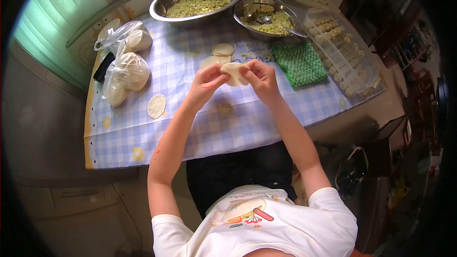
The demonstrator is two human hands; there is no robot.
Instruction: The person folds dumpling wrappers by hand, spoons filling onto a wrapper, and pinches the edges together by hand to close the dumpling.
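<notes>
A round, pale dough wrapper [234, 73] is held up over the table between both hands. My left hand [208, 83] pinches its left edge, and my right hand [261, 79] pinches its right edge. Just behind the hands, more dough rounds [223, 49] lie on the checked tablecloth, partly overlapping. Another dough round [156, 106] lies flat by itself to the left. At the back stands a large metal bowl [159, 10] of green and yellow filling. Beside it, a smaller metal bowl [243, 24] holds filling and a spoon.
Tied plastic bags of dough [131, 70] and a black object [103, 67] sit on the left. A green cloth [300, 64] lies right of the hands. Beyond it, a clear plastic tray [350, 59] holds several rows of dumplings. The table's front edge [228, 153] is close to my body.
</notes>
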